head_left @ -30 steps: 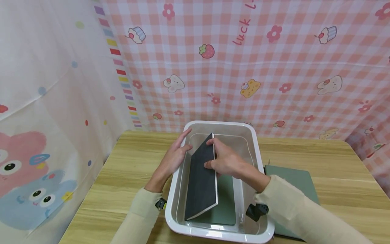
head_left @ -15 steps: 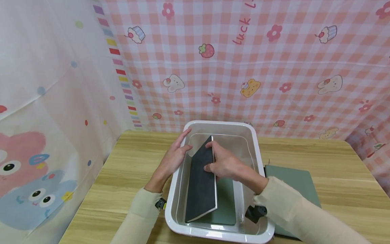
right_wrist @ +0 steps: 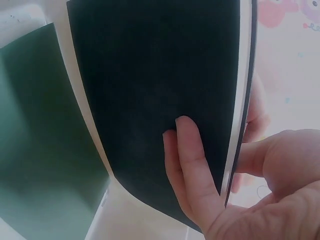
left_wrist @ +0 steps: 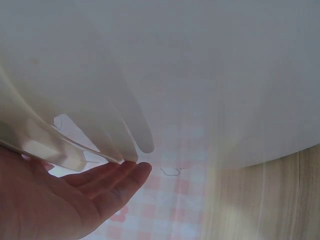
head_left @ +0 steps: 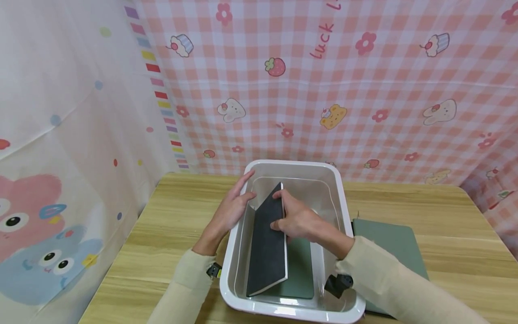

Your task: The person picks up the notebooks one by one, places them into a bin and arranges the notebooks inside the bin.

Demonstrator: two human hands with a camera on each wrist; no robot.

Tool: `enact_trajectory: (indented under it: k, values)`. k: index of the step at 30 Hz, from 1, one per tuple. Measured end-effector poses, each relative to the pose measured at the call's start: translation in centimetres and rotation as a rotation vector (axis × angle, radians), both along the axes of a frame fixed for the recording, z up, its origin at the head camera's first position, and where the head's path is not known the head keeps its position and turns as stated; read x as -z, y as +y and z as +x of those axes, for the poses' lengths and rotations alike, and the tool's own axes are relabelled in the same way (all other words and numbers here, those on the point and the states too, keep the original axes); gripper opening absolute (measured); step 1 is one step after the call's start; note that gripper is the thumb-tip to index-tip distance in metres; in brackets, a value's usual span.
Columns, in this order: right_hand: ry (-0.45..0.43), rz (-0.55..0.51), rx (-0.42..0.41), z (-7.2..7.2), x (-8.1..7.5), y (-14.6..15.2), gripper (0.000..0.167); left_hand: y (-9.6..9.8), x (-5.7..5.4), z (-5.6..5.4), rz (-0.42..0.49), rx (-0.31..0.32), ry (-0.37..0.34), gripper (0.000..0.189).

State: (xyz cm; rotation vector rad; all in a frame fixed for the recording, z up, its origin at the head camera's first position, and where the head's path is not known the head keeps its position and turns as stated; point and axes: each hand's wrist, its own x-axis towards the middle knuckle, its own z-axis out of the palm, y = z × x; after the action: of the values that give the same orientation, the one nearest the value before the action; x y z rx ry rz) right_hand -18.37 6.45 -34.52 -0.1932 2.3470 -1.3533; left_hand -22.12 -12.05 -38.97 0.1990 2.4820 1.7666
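Note:
A black-covered notebook [head_left: 267, 247] with white page edges stands tilted inside a white plastic bin [head_left: 230, 288], along its left wall. My right hand [head_left: 301, 216] holds its upper edge, thumb on one cover and fingers on the other, as the right wrist view [right_wrist: 215, 185] also shows. Flat on the bin's floor lies a green notebook [head_left: 300, 265], partly hidden under the black one. My left hand [head_left: 230, 209] is at the bin's left rim, thumb over the inside. In the left wrist view its fingers [left_wrist: 122, 192] touch the outer wall below the rim.
Another green notebook [head_left: 388, 243] lies on the wooden table [head_left: 162, 234] right of the bin, partly hidden by my right sleeve. A pink checked curtain [head_left: 259, 99] hangs behind the table, and a white printed curtain [head_left: 81, 157] hangs at the left.
The black notebook and my right hand have slid slightly down and toward me in the bin. My left hand stays in place on the rim.

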Motion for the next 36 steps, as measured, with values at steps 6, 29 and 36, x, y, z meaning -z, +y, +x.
enact_trajectory:
  k: [6,29,36]
  values:
    - [-0.011,-0.030,0.007,-0.03,0.31,-0.12,0.064,-0.06,0.05,0.01,-0.008,0.003,-0.010,0.055]
    - [-0.044,-0.042,0.002,0.07,0.67,-0.28,0.065,0.04,-0.07,-0.06,-0.017,0.005,0.015,0.057]
    - [-0.059,-0.062,0.004,0.16,0.75,-0.39,0.066,-0.02,-0.08,0.02,-0.017,0.004,0.010,0.056]
